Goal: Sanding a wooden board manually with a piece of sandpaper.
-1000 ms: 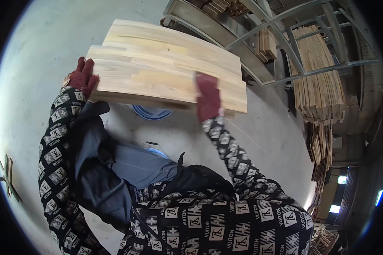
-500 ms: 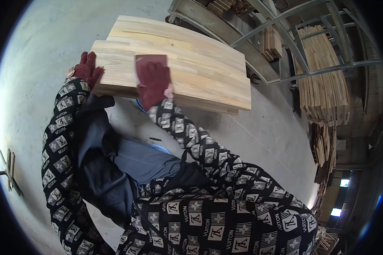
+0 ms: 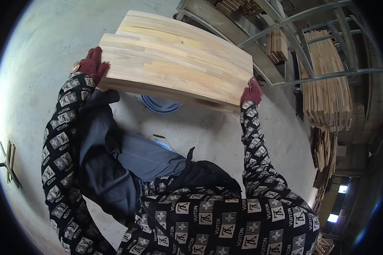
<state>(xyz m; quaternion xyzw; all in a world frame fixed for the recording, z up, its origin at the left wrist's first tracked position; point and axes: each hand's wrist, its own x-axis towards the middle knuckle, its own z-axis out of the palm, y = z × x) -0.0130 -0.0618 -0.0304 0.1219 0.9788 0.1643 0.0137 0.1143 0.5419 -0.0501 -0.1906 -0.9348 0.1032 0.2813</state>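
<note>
You hold the pale, wide, glued-up wooden panel (image 3: 174,59) | left hand (image 3: 91,66) and right hand (image 3: 252,91) grip clamped on opposite edges | keep it level, clear of the blue round bucket (image 3: 159,104) on the floor.

Bright, even daylight; sharp centre (fisheye-bent, dark-vignetted rim)

Dark red gloves cover the left hand (image 3: 90,66) and right hand (image 3: 251,92), which grip a pale, honey-streaked jointed wood panel (image 3: 174,57). Below the panel sits a blue ring (image 3: 159,104) on grey concrete floor (image 3: 42,51); black-and-white patterned sleeves (image 3: 257,144) trail behind.
</note>
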